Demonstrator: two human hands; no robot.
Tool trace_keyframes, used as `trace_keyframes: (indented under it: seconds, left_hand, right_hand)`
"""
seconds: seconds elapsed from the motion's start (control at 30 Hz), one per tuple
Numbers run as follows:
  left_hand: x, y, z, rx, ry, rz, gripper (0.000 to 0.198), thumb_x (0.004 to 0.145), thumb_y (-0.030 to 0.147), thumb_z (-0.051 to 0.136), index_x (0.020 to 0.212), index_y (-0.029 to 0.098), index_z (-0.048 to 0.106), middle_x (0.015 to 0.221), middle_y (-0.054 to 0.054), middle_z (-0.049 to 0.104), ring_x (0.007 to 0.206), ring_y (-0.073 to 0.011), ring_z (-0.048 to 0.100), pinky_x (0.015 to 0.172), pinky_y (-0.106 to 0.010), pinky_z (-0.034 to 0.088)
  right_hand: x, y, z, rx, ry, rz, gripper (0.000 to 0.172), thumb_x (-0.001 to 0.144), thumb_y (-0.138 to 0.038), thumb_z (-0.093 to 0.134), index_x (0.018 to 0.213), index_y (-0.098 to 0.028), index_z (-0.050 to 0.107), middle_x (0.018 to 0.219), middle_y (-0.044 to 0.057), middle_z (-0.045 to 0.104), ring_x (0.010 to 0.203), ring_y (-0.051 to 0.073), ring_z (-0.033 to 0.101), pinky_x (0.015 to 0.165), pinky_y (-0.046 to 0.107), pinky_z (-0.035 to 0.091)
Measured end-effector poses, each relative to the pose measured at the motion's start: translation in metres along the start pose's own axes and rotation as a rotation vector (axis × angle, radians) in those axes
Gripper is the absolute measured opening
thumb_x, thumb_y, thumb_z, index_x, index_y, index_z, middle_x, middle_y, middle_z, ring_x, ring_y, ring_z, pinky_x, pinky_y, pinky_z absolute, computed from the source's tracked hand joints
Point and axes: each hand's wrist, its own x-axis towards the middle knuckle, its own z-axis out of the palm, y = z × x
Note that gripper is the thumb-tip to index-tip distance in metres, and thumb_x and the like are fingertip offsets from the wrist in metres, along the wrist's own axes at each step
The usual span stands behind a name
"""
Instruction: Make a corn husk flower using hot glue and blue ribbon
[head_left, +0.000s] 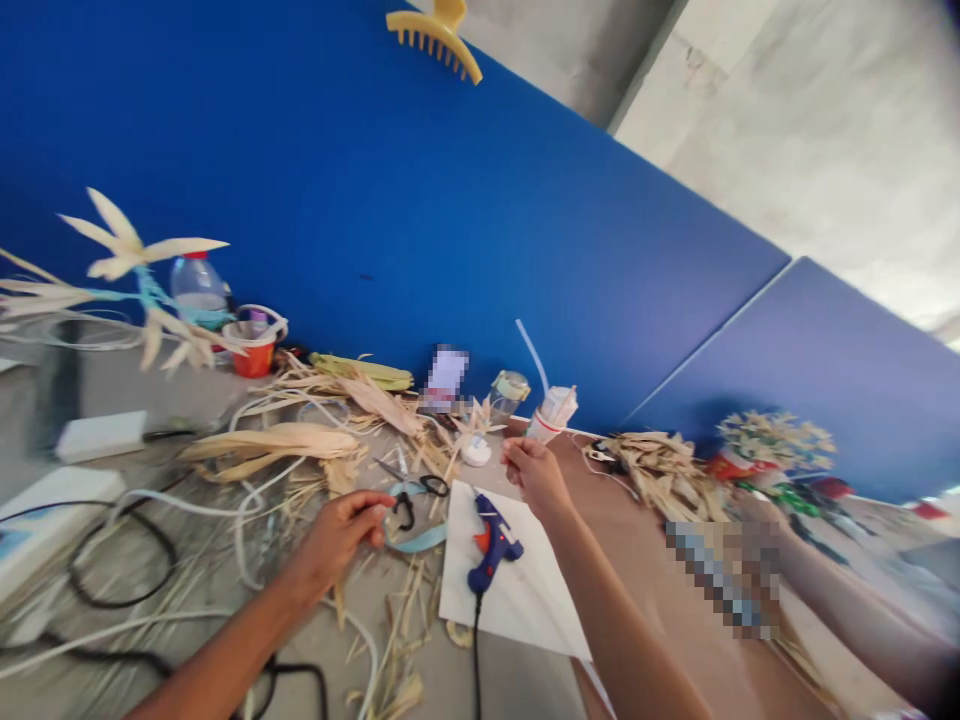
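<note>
My left hand (346,537) is closed in a pinch over the left part of the table. A pale blue ribbon (424,540) curves beside its fingertips; I cannot tell whether they grip it. Black-handled scissors (405,510) lie just beyond. My right hand (534,472) has its fingers pressed together in front of a cup (553,412) with white material and a strip standing up from it. What the right fingers hold, if anything, is hidden. Between my arms, a blue hot glue gun (493,550) lies on a white sheet (536,600), its black cord running toward me.
Dried corn husks (289,440) and white cables (244,535) clutter the left. A husk flower (139,250) stands near a plastic bottle (196,285) and red bucket (255,350). A blue partition (337,180) rises behind. Another person's arm (840,590) reaches in at right.
</note>
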Motion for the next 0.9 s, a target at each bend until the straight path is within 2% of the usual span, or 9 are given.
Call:
trace_keyframes:
  seconds: [0.1,0.2,0.3,0.37,0.5,0.57,0.67,0.77,0.9]
  left_hand:
    - [0.000,-0.003,0.000,-0.044,-0.025,-0.006,0.034,0.063,0.041,0.069,0.083,0.013,0.068,0.044,0.002,0.055,0.046,-0.0136,0.049,0.054,-0.027,0.036]
    - [0.000,-0.006,-0.003,-0.111,-0.038,-0.016,0.033,0.064,0.041,0.070,0.083,0.014,0.067,0.043,0.004,0.053,0.043,-0.0124,0.047,0.052,-0.027,0.037]
    - [0.001,-0.008,-0.006,-0.166,-0.043,0.016,0.030,0.068,0.041,0.068,0.082,0.015,0.065,0.040,0.008,0.044,0.040,-0.0098,0.040,0.050,-0.026,0.036]
    - [0.001,-0.008,-0.007,-0.200,-0.029,0.038,0.029,0.070,0.042,0.066,0.081,0.015,0.063,0.038,0.011,0.038,0.038,-0.0082,0.034,0.048,-0.025,0.034]
    - [0.002,-0.003,-0.007,-0.218,0.015,0.056,0.029,0.068,0.041,0.067,0.079,0.015,0.061,0.041,0.011,0.038,0.038,-0.0067,0.032,0.048,-0.024,0.033]
    - [0.003,-0.001,-0.008,-0.238,0.045,0.065,0.029,0.068,0.042,0.067,0.078,0.016,0.059,0.047,0.010,0.042,0.037,-0.0055,0.032,0.047,-0.024,0.034]
    - [0.006,0.003,-0.012,-0.278,0.101,0.086,0.032,0.067,0.045,0.067,0.078,0.017,0.057,0.053,0.010,0.043,0.035,-0.0035,0.029,0.044,-0.024,0.032]
    - [0.010,0.004,-0.020,-0.287,0.185,0.139,0.030,0.070,0.044,0.065,0.081,0.017,0.058,0.053,0.010,0.042,0.035,-0.0032,0.027,0.044,-0.023,0.031]
    - [0.014,0.003,-0.029,-0.249,0.288,0.190,0.026,0.073,0.040,0.064,0.083,0.016,0.061,0.051,0.010,0.039,0.038,-0.0050,0.030,0.045,-0.023,0.029]
  right_hand:
    - [-0.048,-0.016,0.032,0.170,-0.174,0.059,0.025,0.067,-0.041,0.060,0.071,-0.018,0.054,0.042,-0.009,0.039,0.036,0.005,0.024,0.038,0.020,0.017]
    - [-0.081,-0.026,0.068,0.226,-0.304,0.134,0.028,0.067,-0.044,0.061,0.062,-0.018,0.053,0.040,-0.010,0.033,0.036,0.005,0.022,0.039,0.020,0.014]
    - [-0.092,-0.024,0.095,0.245,-0.283,0.106,0.039,0.072,-0.049,0.053,0.049,-0.019,0.045,0.039,-0.007,0.034,0.036,0.005,0.025,0.039,0.021,0.016]
    - [-0.088,-0.016,0.106,0.233,-0.262,0.093,0.040,0.073,-0.049,0.050,0.048,-0.019,0.045,0.038,-0.007,0.034,0.036,0.006,0.026,0.040,0.021,0.018]
    - [-0.068,-0.002,0.115,0.175,-0.207,0.056,0.015,0.069,-0.032,0.054,0.072,-0.018,0.058,0.048,-0.007,0.046,0.039,0.008,0.035,0.042,0.021,0.026]
    - [-0.056,0.002,0.116,0.102,-0.167,0.003,0.018,0.067,-0.024,0.052,0.082,-0.018,0.061,0.056,-0.005,0.051,0.043,0.009,0.041,0.046,0.021,0.032]
    - [-0.044,0.005,0.116,-0.049,-0.117,-0.088,0.016,0.066,-0.015,0.051,0.076,-0.017,0.063,0.063,-0.003,0.055,0.052,0.010,0.048,0.054,0.022,0.038]
    - [-0.043,0.005,0.113,-0.183,-0.162,-0.075,0.011,0.071,-0.016,0.051,0.071,-0.017,0.062,0.058,-0.003,0.054,0.053,0.012,0.048,0.055,0.022,0.038]
    - [-0.053,0.005,0.113,-0.431,-0.186,-0.145,0.024,0.082,-0.024,0.050,0.062,-0.017,0.062,0.057,-0.001,0.054,0.060,0.014,0.052,0.061,0.024,0.040]
